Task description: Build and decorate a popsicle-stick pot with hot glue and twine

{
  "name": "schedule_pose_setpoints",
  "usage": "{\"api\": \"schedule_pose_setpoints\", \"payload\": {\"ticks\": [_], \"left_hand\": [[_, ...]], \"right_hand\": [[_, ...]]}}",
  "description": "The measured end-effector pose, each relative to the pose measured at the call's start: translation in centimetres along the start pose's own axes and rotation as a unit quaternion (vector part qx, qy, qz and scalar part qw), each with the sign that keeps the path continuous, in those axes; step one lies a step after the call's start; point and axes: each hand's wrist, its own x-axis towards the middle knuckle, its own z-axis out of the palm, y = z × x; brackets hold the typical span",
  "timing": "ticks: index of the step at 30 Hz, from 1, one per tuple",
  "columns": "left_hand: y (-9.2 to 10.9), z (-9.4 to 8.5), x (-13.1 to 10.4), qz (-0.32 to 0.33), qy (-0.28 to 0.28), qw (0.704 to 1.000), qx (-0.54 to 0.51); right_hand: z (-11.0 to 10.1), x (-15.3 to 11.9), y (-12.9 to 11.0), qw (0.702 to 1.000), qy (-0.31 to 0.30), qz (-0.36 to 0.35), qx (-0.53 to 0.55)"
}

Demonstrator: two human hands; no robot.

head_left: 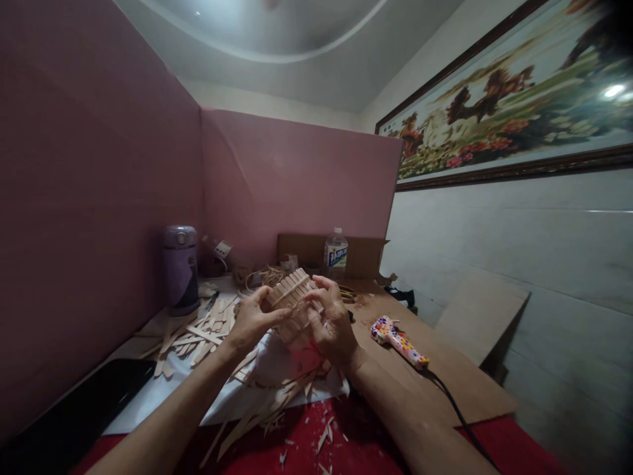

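Observation:
Both hands hold up a small craft piece [291, 290] built of wooden popsicle sticks set side by side, with a pale cord or strip running across them. My left hand [257, 315] grips its left edge, thumb along the lower side. On the right side, my right hand [332, 320] has its fingers bent against the piece; whether a small bit sits between its thumb and fingertips I cannot make out. Under the hands, split sticks and slivers [277, 402] lie on white paper [222, 412] and red cloth.
Loose popsicle sticks [202, 336] are heaped at left, near a purple thermos [180, 270] and a black flat object [93, 402]. A flower-patterned glue gun [398, 342] with a cord rests on the brown board [445, 382]. A plastic bottle [337, 254] and twine [270, 276] stand behind.

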Motion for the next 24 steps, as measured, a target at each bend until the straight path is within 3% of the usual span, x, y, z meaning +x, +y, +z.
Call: {"api": "schedule_pose_setpoints", "payload": {"ticks": [14, 20, 24], "left_hand": [[-0.02, -0.06, 0.01, 0.014, 0.005, 1.0, 0.014], [0.16, 0.06, -0.07, 0.016, 0.013, 1.0, 0.019], [-0.23, -0.12, 0.03, 0.019, 0.01, 1.0, 0.021]], "right_hand": [[-0.63, 0.03, -0.45, 0.993, -0.03, -0.048, -0.102], [-0.28, 0.0, -0.13, 0.995, 0.028, -0.024, -0.089], [-0.25, 0.15, -0.36, 0.994, 0.035, -0.017, -0.103]]}}
